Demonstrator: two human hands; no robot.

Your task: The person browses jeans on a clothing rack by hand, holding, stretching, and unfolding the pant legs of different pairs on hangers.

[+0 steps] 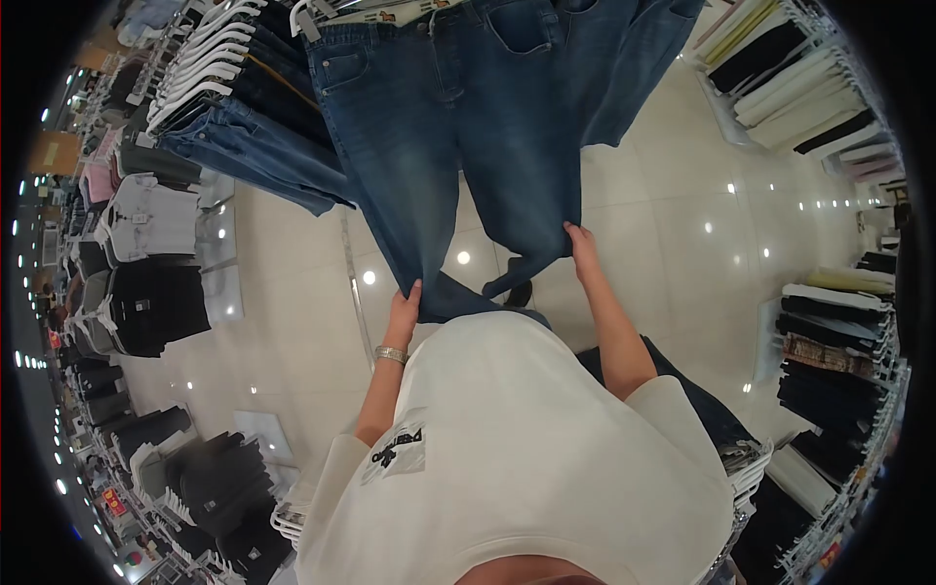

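Note:
A pair of blue jeans (390,136) hangs in front of me from a hanger (310,21) at the top of the view. My left hand (404,307), with a metal watch (392,354) on the wrist, grips the lower part of the left-hand trouser leg. My right hand (582,242) pinches the outer edge of the other leg near its lower end. That leg is bent, its hem pulled inward. Fingers of both hands are partly hidden by the denim.
More jeans (249,146) on white hangers (205,73) crowd the rack to the left, and others (624,78) hang at the right. Racks of tops (151,219) line the left side. Folded-over trousers (829,331) hang along the right. Shiny tiles (673,273) cover the floor.

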